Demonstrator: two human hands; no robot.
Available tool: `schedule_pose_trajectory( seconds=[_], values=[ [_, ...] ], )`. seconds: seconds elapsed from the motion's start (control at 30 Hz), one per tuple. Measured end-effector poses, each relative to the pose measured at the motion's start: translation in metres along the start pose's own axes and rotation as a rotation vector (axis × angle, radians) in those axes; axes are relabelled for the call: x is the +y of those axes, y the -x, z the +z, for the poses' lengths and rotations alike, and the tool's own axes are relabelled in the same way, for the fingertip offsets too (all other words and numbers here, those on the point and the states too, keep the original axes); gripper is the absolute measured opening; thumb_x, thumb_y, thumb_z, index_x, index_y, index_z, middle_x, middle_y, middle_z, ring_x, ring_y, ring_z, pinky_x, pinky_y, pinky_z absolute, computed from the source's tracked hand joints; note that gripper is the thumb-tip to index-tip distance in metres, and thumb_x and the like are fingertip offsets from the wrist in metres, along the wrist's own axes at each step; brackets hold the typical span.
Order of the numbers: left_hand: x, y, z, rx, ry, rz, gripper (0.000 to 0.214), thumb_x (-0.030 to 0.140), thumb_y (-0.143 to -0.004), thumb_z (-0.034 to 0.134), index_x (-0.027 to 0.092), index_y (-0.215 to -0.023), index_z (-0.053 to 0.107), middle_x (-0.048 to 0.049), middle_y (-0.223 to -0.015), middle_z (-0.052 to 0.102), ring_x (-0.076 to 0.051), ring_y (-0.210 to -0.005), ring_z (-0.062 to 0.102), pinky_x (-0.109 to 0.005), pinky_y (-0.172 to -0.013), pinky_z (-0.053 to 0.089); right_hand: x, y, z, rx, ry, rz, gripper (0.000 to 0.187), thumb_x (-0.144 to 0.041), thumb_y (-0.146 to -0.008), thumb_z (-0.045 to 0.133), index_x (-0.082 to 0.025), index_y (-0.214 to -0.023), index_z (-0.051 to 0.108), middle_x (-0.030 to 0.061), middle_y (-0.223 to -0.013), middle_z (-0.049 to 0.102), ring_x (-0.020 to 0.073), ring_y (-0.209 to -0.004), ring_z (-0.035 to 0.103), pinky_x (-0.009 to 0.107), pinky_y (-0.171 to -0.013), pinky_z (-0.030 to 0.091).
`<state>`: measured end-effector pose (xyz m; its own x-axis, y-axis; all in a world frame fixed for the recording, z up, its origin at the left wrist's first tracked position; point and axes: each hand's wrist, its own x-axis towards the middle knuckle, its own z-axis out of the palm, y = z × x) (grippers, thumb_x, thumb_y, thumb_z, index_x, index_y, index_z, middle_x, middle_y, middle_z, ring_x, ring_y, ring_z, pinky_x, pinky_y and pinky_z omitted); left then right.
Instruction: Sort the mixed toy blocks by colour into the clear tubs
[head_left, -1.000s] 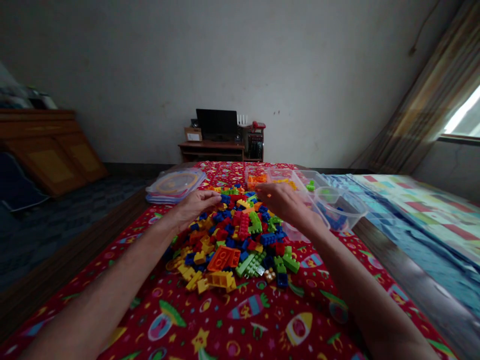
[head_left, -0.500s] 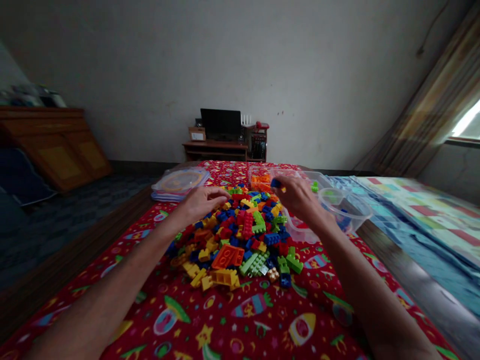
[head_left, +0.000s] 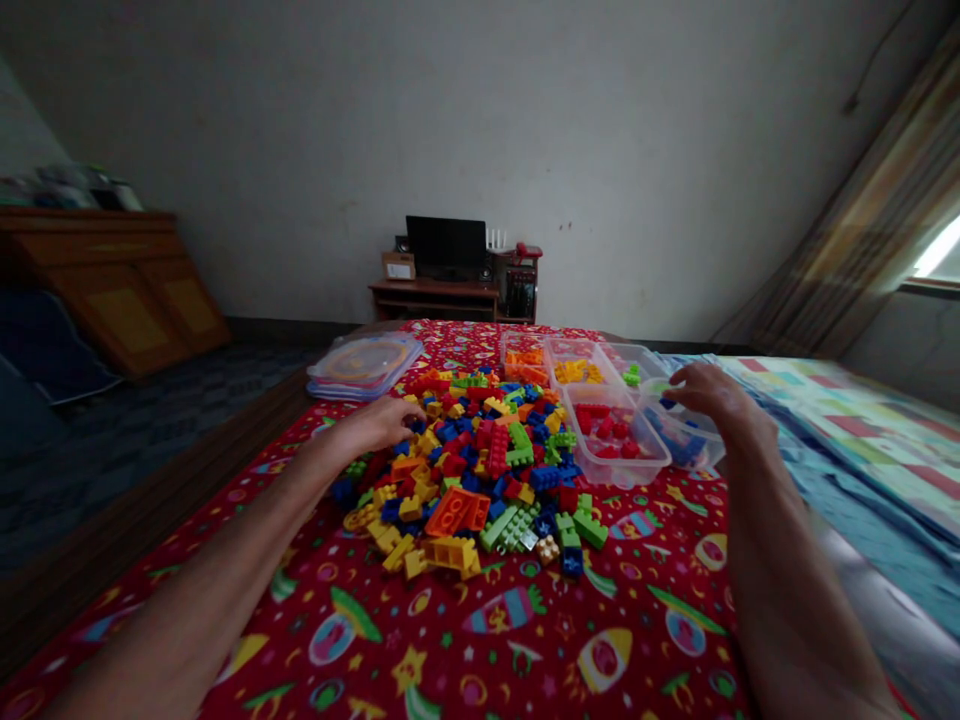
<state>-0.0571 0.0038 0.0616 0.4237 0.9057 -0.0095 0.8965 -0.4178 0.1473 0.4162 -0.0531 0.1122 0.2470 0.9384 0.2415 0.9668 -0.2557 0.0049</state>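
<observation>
A heap of toy building bricks (head_left: 480,460) in red, blue, yellow, green and orange lies on the tablecloth. At the heap's far left edge my left hand (head_left: 382,422) is closed, its curled fingertips on a dark blue brick. My right hand (head_left: 716,395) is over the clear container of blue bricks (head_left: 686,440) on the right, its thumb and fingers apart. Just below those fingertips is a small blue brick (head_left: 666,402). Beside that container, a clear divided tray (head_left: 626,470) has orange, yellow, green and red bricks in separate compartments.
Stacked clear lids (head_left: 364,365) lie at the table's left edge. The red patterned tablecloth (head_left: 517,650) covers the table. A bed (head_left: 847,420) adjoins on the right. By the far wall, a desk (head_left: 435,295) bears a monitor (head_left: 446,245). A wooden cabinet (head_left: 120,280) stands at left.
My right hand has moved right, from above the tray to the container of blue bricks, taking a blue brick along. My left hand has shifted left and down along the heap.
</observation>
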Motion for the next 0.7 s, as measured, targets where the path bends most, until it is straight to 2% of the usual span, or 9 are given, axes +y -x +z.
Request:
schedule_pose_trajectory(
  seconds=[0.07, 0.17, 0.27, 0.33, 0.4, 0.47, 0.6, 0.7],
  values=[
    [0.001, -0.002, 0.003, 0.005, -0.034, 0.016, 0.038, 0.017, -0.070, 0.055, 0.020, -0.103, 0.072, -0.0066, -0.096, 0.075, -0.023, -0.088, 0.068, -0.025, -0.077, 0.049, -0.002, 0.000, -0.002, 0.055, -0.022, -0.003, 0.031, -0.028, -0.081, 0.057, -0.013, -0.102, 0.073, 0.0139, -0.098, 0.072, 0.0230, -0.085, 0.065, 0.029, -0.066, 0.045],
    [0.002, -0.003, 0.002, 0.027, -0.047, 0.026, 0.036, 0.023, -0.072, 0.054, 0.019, -0.103, 0.072, -0.0081, -0.096, 0.074, -0.024, -0.088, 0.068, -0.027, -0.077, 0.048, -0.016, 0.005, -0.013, 0.168, -0.072, -0.032, 0.034, -0.031, -0.086, 0.050, -0.013, -0.105, 0.072, 0.0139, -0.095, 0.073, 0.0232, -0.086, 0.065, 0.030, -0.068, 0.044],
    [0.004, -0.003, -0.003, 0.083, 0.024, 0.016, 0.032, 0.033, -0.073, 0.055, 0.020, -0.097, 0.073, -0.0061, -0.092, 0.074, -0.023, -0.083, 0.067, -0.027, -0.073, 0.049, -0.042, 0.018, -0.031, 0.263, -0.116, -0.071, 0.033, -0.031, -0.088, 0.046, -0.016, -0.102, 0.073, 0.0131, -0.092, 0.072, 0.0217, -0.082, 0.064, 0.028, -0.064, 0.040],
    [0.007, -0.003, -0.005, 0.127, 0.104, 0.008, 0.033, 0.040, -0.073, 0.055, 0.021, -0.092, 0.074, -0.0040, -0.086, 0.074, -0.023, -0.079, 0.067, -0.027, -0.070, 0.049, -0.066, 0.031, -0.042, 0.277, -0.121, -0.116, 0.029, -0.027, -0.088, 0.045, -0.019, -0.096, 0.072, 0.0115, -0.089, 0.072, 0.0196, -0.076, 0.063, 0.027, -0.061, 0.036],
    [0.013, -0.003, -0.007, 0.156, 0.191, 0.031, 0.036, 0.047, -0.071, 0.057, 0.022, -0.090, 0.074, -0.0028, -0.083, 0.074, -0.023, -0.077, 0.066, -0.027, -0.069, 0.049, -0.093, 0.045, -0.047, 0.248, -0.133, -0.215, 0.029, -0.022, -0.089, 0.043, -0.019, -0.089, 0.072, 0.0101, -0.083, 0.071, 0.0168, -0.069, 0.059, 0.027, -0.059, 0.032],
    [0.022, -0.001, -0.011, 0.169, 0.285, 0.058, 0.040, 0.053, -0.070, 0.058, 0.022, -0.089, 0.074, -0.0028, -0.082, 0.073, -0.023, -0.078, 0.066, -0.027, -0.068, 0.049, -0.122, 0.058, -0.046, 0.200, -0.170, -0.377, 0.030, -0.020, -0.091, 0.040, -0.017, -0.088, 0.070, 0.0092, -0.078, 0.069, 0.0150, -0.064, 0.056, 0.027, -0.058, 0.031],
    [0.050, 0.010, -0.023, 0.149, 0.470, 0.076, 0.051, 0.064, -0.070, 0.057, 0.020, -0.090, 0.073, -0.0031, -0.083, 0.072, -0.022, -0.079, 0.064, -0.027, -0.069, 0.049, -0.168, 0.083, -0.032, 0.144, -0.327, -0.672, 0.029, -0.024, -0.094, 0.042, -0.017, -0.110, 0.064, 0.0088, -0.089, 0.069, 0.0141, -0.069, 0.056, 0.026, -0.060, 0.034],
    [0.071, 0.020, -0.031, 0.085, 0.605, 0.122, 0.055, 0.066, -0.071, 0.056, 0.019, -0.094, 0.072, -0.0027, -0.082, 0.071, -0.020, -0.076, 0.063, -0.027, -0.068, 0.049, -0.186, 0.097, -0.025, 0.131, -0.435, -0.821, 0.034, -0.028, -0.092, 0.049, -0.018, -0.124, 0.056, 0.0102, -0.102, 0.068, 0.0148, -0.078, 0.058, 0.026, -0.063, 0.036]
  ],
)
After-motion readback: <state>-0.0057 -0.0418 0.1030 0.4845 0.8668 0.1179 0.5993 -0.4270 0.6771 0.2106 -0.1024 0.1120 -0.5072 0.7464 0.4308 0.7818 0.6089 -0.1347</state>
